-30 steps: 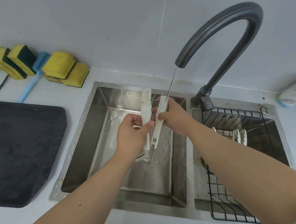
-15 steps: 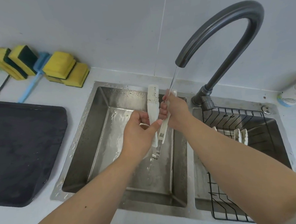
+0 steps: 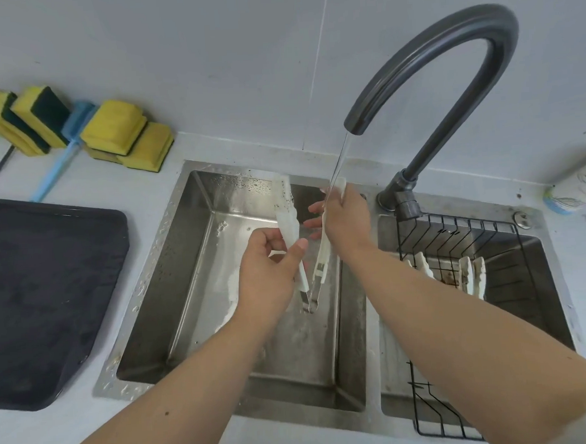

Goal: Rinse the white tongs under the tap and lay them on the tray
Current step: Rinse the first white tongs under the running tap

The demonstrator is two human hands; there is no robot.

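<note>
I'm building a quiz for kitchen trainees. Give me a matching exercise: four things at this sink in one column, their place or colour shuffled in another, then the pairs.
1. white tongs
2. tray
3. sponges
4. wire rack

a. inside the right basin
b. yellow, along the wall
c. under the tap stream
d. dark, flat on the counter

Pairs: 1-c, 2-d, 3-b, 4-a

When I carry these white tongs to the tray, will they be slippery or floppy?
Likely slippery: water from the tap runs over the white tongs. Probably stiff, not floppy: both arms look straight. They splay from the metal hinge, so they may swing wider if gripped by one arm.
</note>
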